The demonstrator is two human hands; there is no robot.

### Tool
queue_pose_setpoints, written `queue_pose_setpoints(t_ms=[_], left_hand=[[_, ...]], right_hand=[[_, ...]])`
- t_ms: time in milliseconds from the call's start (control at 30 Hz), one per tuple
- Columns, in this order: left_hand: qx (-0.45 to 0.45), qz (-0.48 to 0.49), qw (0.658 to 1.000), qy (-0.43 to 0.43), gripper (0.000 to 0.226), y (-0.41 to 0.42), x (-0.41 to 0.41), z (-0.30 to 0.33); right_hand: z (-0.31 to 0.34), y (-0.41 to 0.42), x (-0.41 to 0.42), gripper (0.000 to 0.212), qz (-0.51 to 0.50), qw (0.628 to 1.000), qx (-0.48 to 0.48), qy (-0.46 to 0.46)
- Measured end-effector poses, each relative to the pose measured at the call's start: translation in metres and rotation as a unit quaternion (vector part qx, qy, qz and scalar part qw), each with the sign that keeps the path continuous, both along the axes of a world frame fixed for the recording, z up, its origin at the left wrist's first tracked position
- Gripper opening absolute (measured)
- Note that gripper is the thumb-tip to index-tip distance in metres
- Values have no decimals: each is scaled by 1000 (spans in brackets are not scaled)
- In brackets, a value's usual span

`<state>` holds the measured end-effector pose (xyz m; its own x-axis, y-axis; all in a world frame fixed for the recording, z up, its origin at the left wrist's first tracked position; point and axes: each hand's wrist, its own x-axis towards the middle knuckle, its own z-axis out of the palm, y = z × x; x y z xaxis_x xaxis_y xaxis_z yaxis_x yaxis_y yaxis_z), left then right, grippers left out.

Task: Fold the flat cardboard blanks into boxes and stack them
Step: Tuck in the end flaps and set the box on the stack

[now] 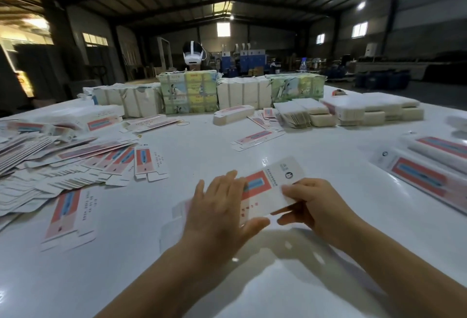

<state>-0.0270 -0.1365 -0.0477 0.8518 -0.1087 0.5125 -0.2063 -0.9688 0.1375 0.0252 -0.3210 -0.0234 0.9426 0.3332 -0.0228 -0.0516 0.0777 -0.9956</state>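
While both hands [265, 206] hold it, one blank [270, 186] hovers unfolded.

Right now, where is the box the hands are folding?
In the head view, the box blank is low in the middle, just above the white table. The right hand pinches its right end, and the left hand lies open over its left part.

You are looking at a glossy white table [227, 141], and the blank [267, 186] lying on it is showing white with a coral-red panel around a blue stripe. Behind it, at the table's far edge, the bundles [189, 91] are showing pale green and yellow pictures.
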Motion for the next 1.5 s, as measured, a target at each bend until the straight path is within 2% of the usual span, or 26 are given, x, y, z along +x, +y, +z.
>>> queue_pose_setpoints(t_ms=[67,167,200,300,400,467,600,700,800,933,1167,1233,1333,1433,1500], left_hand=[[-8,-19,999,-27,72,-1,0,1],[-28,-45,997,-62,70,-5,-2,7],[-21,-48,996,-75,69,-5,-3,8],[14,-68,991,-117,67,-9,-6,11],[27,-83,989,-117,70,-13,-10,15],[28,-87,988,-122,68,-13,-13,18],[67,-97,984,-132,67,-7,-15,19],[127,-109,976,-137,71,-4,-18,19],[154,-111,972,-137,72,-4,-19,20],[162,-115,971,-130,73,0,-17,23],[192,-115,965,-134,73,2,-17,27],[193,-113,967,-126,74,1,-18,28],[190,-125,968,-112,76,-3,-20,28],[197,-141,960,-138,72,-9,-22,27],[193,-139,960,-149,72,-10,-21,28]], right_hand=[[1,-1,-2,24,9,999,31,2],[2,-4,0,61,20,982,156,109],[3,-5,0,60,32,973,186,133],[0,-6,-6,30,82,966,202,141],[-3,-5,-12,40,143,954,226,136],[-3,-5,-13,36,153,951,242,119],[3,-13,-7,31,127,975,180,21],[9,-23,-6,44,208,968,139,32],[10,-28,-6,53,282,945,154,58],[6,-27,-2,29,222,969,110,17],[7,-24,-7,31,192,978,57,-65],[9,-25,-8,27,228,971,67,-39],[10,-27,-12,47,331,938,97,31],[4,-25,-16,53,332,942,44,21],[1,-24,-17,54,302,951,61,12]])
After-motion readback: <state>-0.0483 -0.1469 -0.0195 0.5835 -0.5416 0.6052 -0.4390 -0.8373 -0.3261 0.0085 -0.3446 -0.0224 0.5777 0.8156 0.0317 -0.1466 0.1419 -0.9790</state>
